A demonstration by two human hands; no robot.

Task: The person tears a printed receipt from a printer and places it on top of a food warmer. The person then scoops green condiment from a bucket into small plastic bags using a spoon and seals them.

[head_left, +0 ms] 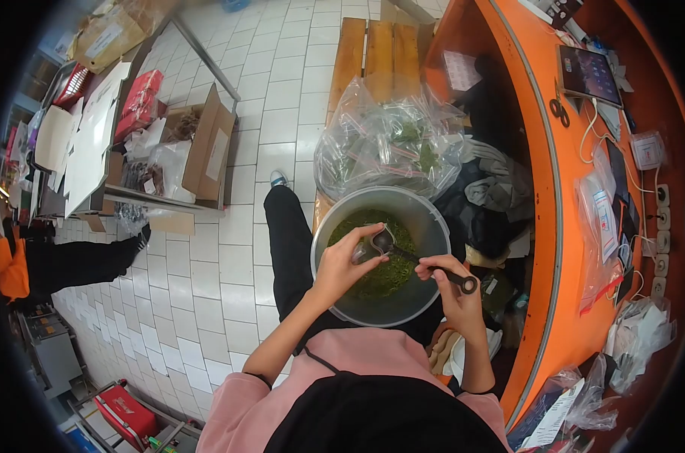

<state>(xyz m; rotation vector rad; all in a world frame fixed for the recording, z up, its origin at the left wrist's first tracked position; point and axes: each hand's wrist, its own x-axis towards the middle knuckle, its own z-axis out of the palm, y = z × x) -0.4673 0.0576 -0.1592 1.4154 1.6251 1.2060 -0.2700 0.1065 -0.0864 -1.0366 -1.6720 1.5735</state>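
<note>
A translucent round bucket (435,249) holds green leafy bits (384,278) and stands between my legs. Above it, my left hand (348,260) pinches a small clear bag by its mouth. My right hand (452,283) grips the handle of a dark spoon (385,241), whose bowl is at the bag's opening. What the spoon carries is too small to make out. Just beyond the bucket, clear plastic bags (388,143) with green contents lie on a wooden bench (380,57).
An orange counter (527,226) at the right bears a tablet (589,74), scissors (559,112), cables and plastic bags. Open cardboard boxes (209,151) are at the left on a metal-framed table. Another person's legs (82,264) show at the far left. A red case (126,414) is at bottom left.
</note>
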